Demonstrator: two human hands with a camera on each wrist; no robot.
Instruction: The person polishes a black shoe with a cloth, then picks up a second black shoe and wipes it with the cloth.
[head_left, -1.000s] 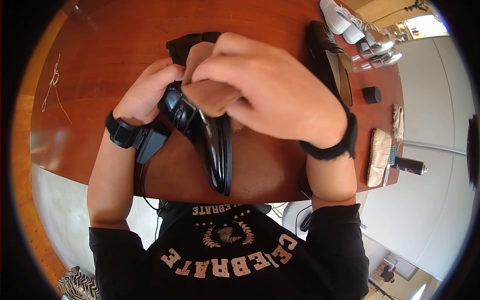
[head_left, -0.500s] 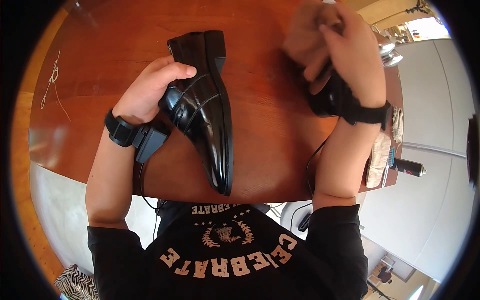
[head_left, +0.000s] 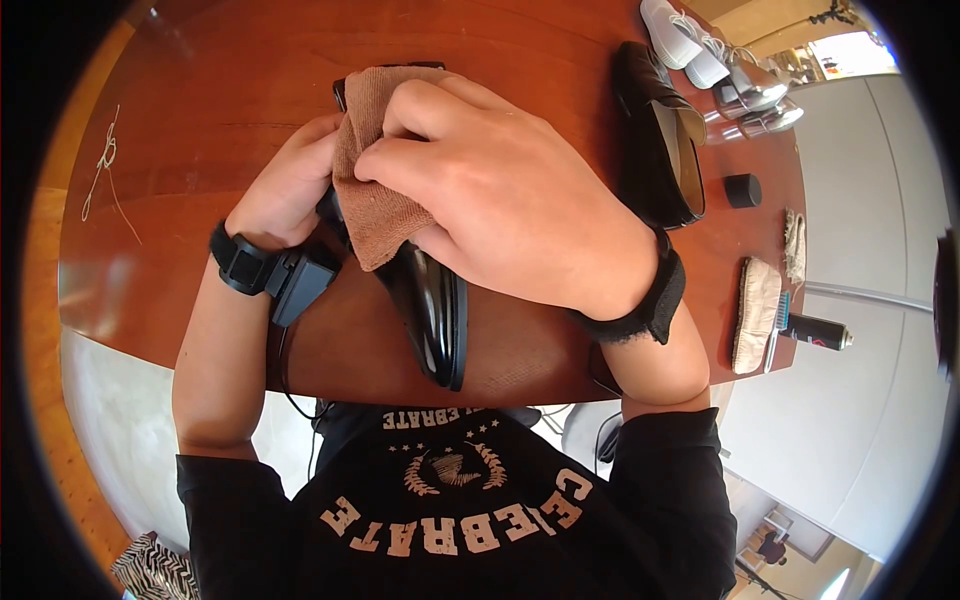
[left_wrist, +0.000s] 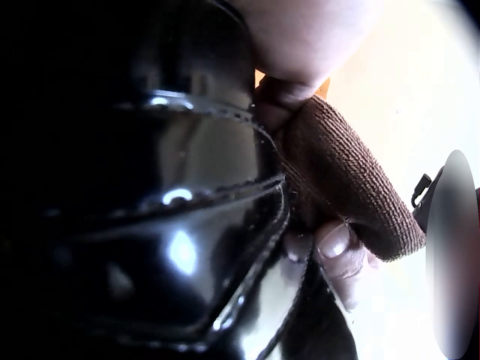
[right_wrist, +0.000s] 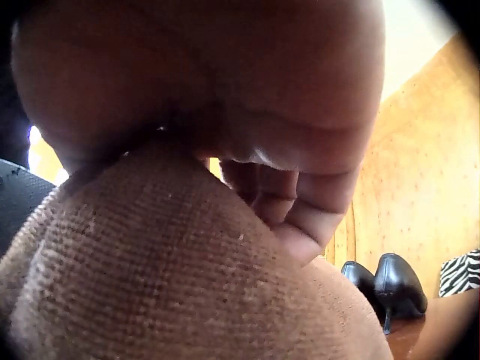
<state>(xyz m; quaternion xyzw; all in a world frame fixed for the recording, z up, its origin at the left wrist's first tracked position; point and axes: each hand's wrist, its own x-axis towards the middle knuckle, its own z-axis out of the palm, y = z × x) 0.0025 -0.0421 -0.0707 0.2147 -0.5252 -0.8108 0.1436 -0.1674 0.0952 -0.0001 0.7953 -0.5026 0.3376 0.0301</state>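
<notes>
A glossy black loafer (head_left: 430,320) lies on its side in the head view, toe toward the person. My left hand (head_left: 285,185) grips it around the opening near the heel. A brown ribbed cloth (head_left: 370,200) is bunched in my right hand (head_left: 520,190), pinched between thumb and fingers, and covers the shoe's middle and part of its heel. The left wrist view shows the shoe's stitched upper (left_wrist: 172,157) close up, with the cloth (left_wrist: 352,172) beside it and a few fingertips below. Cloth folds (right_wrist: 165,247) fill the lower part of the right wrist view.
To the right stand another black loafer (head_left: 637,120), white sneakers (head_left: 672,40), silver shoes (head_left: 750,88) and a small black round piece (head_left: 742,190). A beige pad (head_left: 757,315), a blue-bristled brush (head_left: 783,312) and a spray can (head_left: 818,332) lie near the right edge. String (head_left: 108,160) lies left.
Half a second ago my right hand swung the cloth away to the right, over the other loafer. Now both are back over the held shoe. My left hand keeps its place on the shoe.
</notes>
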